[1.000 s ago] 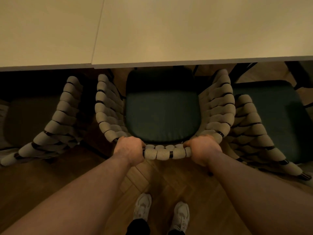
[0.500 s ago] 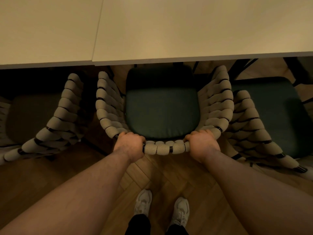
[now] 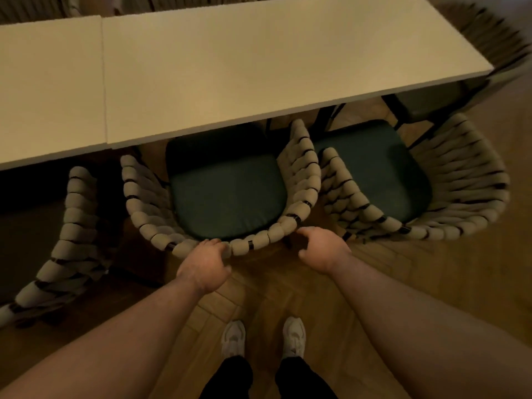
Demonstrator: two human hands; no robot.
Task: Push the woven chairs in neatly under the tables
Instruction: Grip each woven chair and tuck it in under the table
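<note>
The middle woven chair point(image 3: 302, 180), with thick beige rope weave and a dark green seat cushion, stands in front of me with the front of its seat under the pale table point(image 3: 259, 67). My left hand point(image 3: 204, 263) lies on the back rim, fingers curled over it and thumb spread to the side. My right hand point(image 3: 322, 249) hovers just off the rim's right end with loosely curled fingers, holding nothing. To the right, a second woven chair point(image 3: 460, 197) stands angled, its seat mostly outside the table edge.
A third woven chair point(image 3: 77, 226) sits on the left under a second pale table point(image 3: 49, 82) that butts against the first. Another chair point(image 3: 489, 38) stands blurred at the table's far right end. My white shoes point(image 3: 234, 338) stand on the wooden parquet floor.
The middle chair has slid further under the table. My right hand has let go of the rim. The view has turned right, showing more of the right chair.
</note>
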